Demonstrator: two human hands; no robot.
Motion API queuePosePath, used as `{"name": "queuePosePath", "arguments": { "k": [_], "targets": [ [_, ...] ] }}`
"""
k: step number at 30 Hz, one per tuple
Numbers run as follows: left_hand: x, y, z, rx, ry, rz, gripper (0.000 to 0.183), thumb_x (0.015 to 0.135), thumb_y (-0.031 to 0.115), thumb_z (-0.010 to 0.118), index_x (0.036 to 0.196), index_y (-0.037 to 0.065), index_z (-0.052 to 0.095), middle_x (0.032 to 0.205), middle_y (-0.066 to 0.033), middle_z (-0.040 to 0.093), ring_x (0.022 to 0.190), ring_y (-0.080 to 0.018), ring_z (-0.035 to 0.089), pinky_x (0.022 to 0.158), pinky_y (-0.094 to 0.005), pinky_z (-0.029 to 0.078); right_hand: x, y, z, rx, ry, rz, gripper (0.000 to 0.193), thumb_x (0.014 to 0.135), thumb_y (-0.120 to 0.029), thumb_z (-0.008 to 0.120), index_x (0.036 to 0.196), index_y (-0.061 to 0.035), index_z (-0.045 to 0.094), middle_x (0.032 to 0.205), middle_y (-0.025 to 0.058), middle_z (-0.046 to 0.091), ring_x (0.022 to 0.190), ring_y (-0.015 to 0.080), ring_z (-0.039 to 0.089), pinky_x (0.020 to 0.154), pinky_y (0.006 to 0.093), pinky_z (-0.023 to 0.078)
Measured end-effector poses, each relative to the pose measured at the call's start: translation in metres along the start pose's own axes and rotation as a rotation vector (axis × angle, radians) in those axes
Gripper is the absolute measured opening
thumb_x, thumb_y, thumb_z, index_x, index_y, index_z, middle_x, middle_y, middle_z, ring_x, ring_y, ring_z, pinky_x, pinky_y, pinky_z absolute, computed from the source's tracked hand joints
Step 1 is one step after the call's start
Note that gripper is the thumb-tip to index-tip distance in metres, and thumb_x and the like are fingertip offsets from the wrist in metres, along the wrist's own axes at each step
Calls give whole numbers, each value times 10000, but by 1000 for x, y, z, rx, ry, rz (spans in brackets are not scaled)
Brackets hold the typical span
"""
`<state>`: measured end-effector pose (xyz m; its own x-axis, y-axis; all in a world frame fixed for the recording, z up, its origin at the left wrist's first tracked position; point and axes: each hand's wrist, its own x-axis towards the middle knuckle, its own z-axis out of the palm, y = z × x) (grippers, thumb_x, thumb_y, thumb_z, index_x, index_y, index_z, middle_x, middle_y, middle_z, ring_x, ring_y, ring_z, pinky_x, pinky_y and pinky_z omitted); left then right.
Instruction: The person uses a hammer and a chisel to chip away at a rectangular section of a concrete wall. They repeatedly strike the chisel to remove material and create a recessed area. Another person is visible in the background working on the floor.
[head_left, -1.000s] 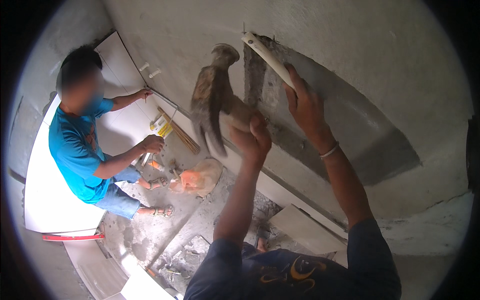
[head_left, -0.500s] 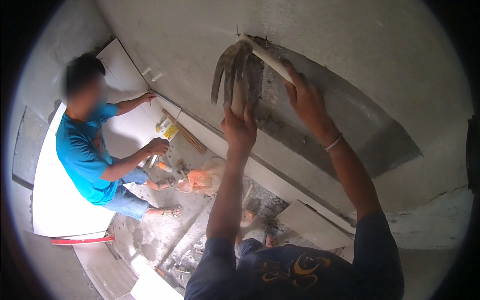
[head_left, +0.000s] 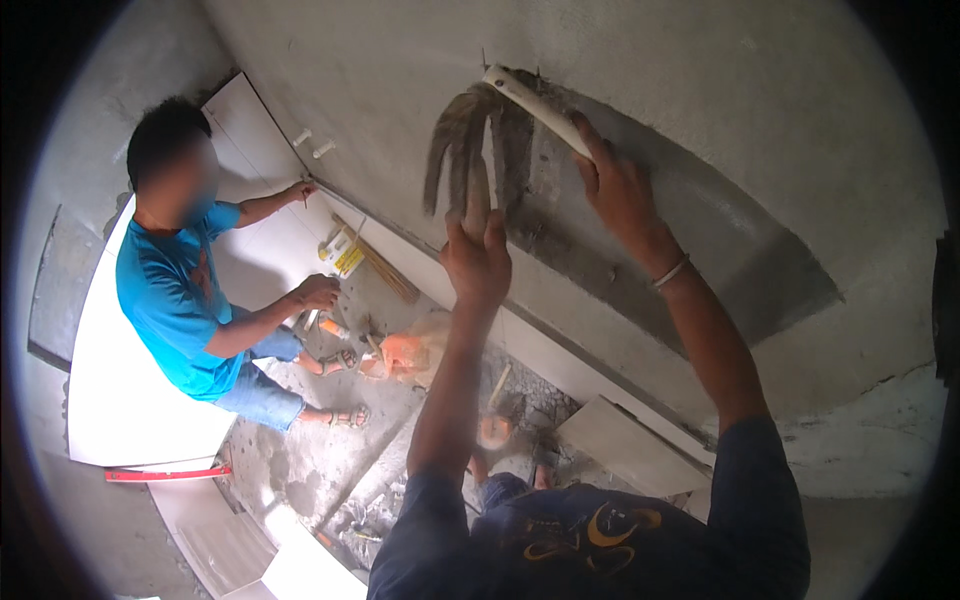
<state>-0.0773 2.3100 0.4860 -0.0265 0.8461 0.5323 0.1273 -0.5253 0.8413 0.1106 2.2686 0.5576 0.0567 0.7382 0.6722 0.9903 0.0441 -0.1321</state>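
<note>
My left hand (head_left: pixel 477 262) is closed around the pale handle of a brush-like tool (head_left: pixel 460 140). Its long, grey-caked strands arch over and droop to the left, in front of the wall. My right hand (head_left: pixel 622 195) grips the lower end of a flat pale bar (head_left: pixel 540 112) slanting up to the left, with a dark spot near its upper end. That end lies right beside the top of the brush strands; whether they touch I cannot tell. Behind both hands is a darker, damp-looking grey patch (head_left: pixel 720 240) on the wall, rough along its left part.
At left a co-worker in a blue shirt (head_left: pixel 170 310) reaches toward white wall panels (head_left: pixel 245 130). On the floor are an orange-and-clear plastic bag (head_left: pixel 405 355), a white-and-yellow container (head_left: pixel 345 250), sticks and a pale slab (head_left: pixel 630 445). A red level (head_left: pixel 165 474) lies lower left.
The brush strands have shifted slightly, and the dark spot on the bar's upper end now shows. Both hands keep their grips. The whole view has moved a little.
</note>
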Motion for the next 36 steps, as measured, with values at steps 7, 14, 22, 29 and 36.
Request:
{"name": "queuePosePath", "arguments": {
  "k": [7,14,22,29,36],
  "targets": [
    [0,-19,26,26,102,521,251,866,207,586,875,-37,530,645,-193,597,630,-366,617,558,-416,477,-23,17,18,67,59,8,489,926,-127,540,1384,-87,373,881,244,629,807,389,646,610,442,520],
    [-24,-24,17,-101,-204,261,273,872,194,593,1029,7,472,710,-213,610,680,-408,622,521,-430,479,-31,43,22,46,50,16,518,910,-147,539,1394,-102,360,861,244,636,780,418,623,653,485,523],
    [-25,-16,57,55,-87,202,272,875,186,584,1015,-22,480,607,-222,567,621,-446,598,519,-458,467,-32,70,32,-2,56,41,471,923,-146,546,1367,-80,405,811,237,622,748,385,642,603,451,500],
    [-1,-26,71,168,-7,354,295,902,213,548,1048,-38,498,770,-252,623,748,-411,630,644,-464,476,-23,70,35,88,69,25,471,923,-126,543,1372,-88,405,744,233,596,684,363,640,586,441,492],
    [23,-31,20,20,-153,37,344,916,268,567,1098,-7,469,705,-149,603,631,-252,622,555,-361,479,-2,81,68,42,105,-38,457,932,-135,527,1373,-102,409,943,218,613,869,364,618,706,442,499]
  ]
}}
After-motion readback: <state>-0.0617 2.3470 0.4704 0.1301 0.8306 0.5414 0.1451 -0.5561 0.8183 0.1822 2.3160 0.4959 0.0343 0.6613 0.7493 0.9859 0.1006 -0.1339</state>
